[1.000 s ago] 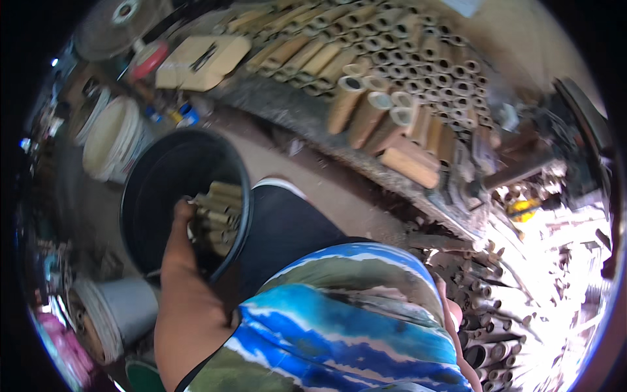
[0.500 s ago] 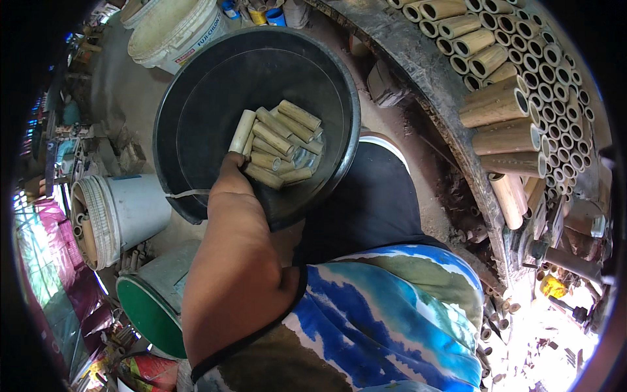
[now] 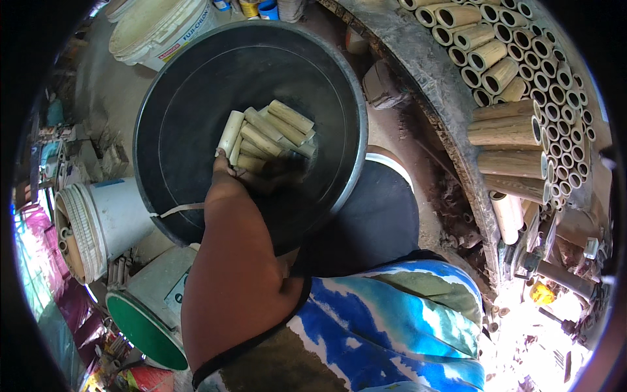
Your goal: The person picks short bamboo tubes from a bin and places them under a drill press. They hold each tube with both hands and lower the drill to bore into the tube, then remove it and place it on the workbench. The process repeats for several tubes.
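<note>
My left arm reaches down into a large round black basin (image 3: 176, 124). Inside it lies a small heap of short cut bamboo tubes (image 3: 290, 117), pale yellow-brown and roughly side by side. My left hand (image 3: 225, 166) is at the near left of this heap. Its thumb touches the lower end of a paler bamboo tube (image 3: 230, 132) that leans at the heap's left edge. The other fingers are in shadow and smeared by motion over the nearer tubes, so their grip is hidden. My right hand is out of view.
A curved grey ledge (image 3: 418, 72) at right carries many stacked bamboo tubes (image 3: 509, 130). White buckets (image 3: 121, 215) stand left of the basin, one lying tilted with a green inside (image 3: 147, 330). Another white bucket (image 3: 160, 32) is behind. My dark-clothed leg (image 3: 366, 215) is beside the basin.
The view has shifted, and the basin looks slightly larger. My left hand has moved a little left and down in the picture; several nearer tubes seen before are now covered or blurred.
</note>
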{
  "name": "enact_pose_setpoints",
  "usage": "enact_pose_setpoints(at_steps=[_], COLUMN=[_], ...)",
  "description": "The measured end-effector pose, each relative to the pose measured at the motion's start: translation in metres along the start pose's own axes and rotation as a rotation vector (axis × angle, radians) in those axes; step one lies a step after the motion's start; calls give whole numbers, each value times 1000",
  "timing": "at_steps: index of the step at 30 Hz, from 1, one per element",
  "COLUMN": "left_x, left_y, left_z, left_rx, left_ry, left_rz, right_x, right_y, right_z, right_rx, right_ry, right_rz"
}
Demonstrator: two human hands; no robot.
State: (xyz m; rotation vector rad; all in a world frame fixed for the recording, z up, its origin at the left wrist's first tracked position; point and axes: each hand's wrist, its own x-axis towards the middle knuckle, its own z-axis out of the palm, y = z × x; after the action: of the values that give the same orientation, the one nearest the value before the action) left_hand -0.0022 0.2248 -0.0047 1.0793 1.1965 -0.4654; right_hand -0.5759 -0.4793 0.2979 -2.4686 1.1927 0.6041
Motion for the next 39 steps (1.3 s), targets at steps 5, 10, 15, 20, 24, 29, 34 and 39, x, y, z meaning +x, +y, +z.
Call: enact_pose_setpoints(at_steps=[5, 10, 15, 20, 24, 29, 34, 39], left_x=[9, 15, 16, -27, -114, -294, -456, -543], left_y=[-12, -15, 15, 64, 124, 176, 176, 139], left_z=[10, 22, 47, 64, 80, 106, 148, 238], left_rx=[-216, -429, -361, 833, 1413, 1520, 1434, 1494], left_ry=[14, -74, -27, 478, 343, -30, -287, -708], left_rz=[-71, 12, 243, 784, 1009, 1153, 1742, 1874], right_x=[0, 0, 6, 1, -14, -30, -40, -32], right_y=[-12, -23, -27, -17, 0, 18, 30, 40], right_z=[-9, -13, -5, 19, 41, 71, 76, 87], right_rx=[-13, -13, 28, 92, 167, 250, 200, 160], right_ry=[-5, -9, 16, 96, 146, 169, 191, 234], right_rz=[-10, -26, -45, -69, -100, 89, 174, 221])
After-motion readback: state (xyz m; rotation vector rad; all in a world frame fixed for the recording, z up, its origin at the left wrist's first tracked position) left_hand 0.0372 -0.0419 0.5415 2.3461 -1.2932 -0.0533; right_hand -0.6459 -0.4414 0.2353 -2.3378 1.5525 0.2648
